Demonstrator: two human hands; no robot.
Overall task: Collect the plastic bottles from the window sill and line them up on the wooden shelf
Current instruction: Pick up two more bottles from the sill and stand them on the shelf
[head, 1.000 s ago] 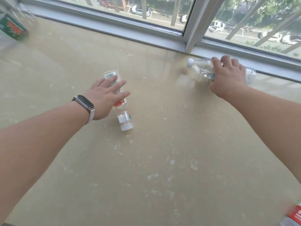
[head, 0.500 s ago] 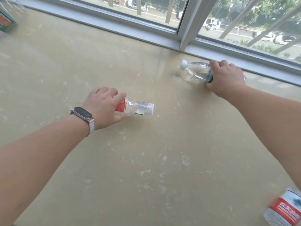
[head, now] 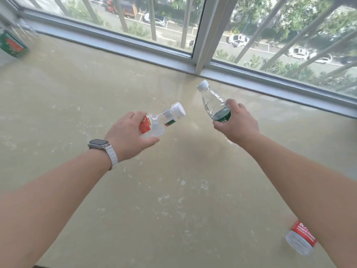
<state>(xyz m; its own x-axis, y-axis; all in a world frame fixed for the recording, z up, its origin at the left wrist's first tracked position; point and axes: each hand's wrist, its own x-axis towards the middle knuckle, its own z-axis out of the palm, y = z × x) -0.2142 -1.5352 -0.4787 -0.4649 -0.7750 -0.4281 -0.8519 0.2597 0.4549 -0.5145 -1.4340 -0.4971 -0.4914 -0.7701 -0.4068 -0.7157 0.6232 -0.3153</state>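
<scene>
Glossy beige sill [head: 173,209] | left hand [head: 127,136]: red-label bottle [head: 154,124] | right hand [head: 237,124]: green-label bottle [head: 212,101]

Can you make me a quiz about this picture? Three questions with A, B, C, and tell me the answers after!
1. Where is the watch?
A. left wrist
B. right wrist
C. on the window

2. What colour label has the right-hand bottle?
A. blue
B. yellow
C. green

3. How are the caps on the two held bottles?
A. both off
B. both on
C. only one on

Answers:
1 A, its white strap circles the left wrist.
2 C, a green band shows at the fingers of the right hand.
3 B, white caps top the right-hand bottle and the left-hand bottle in the left hand.
</scene>
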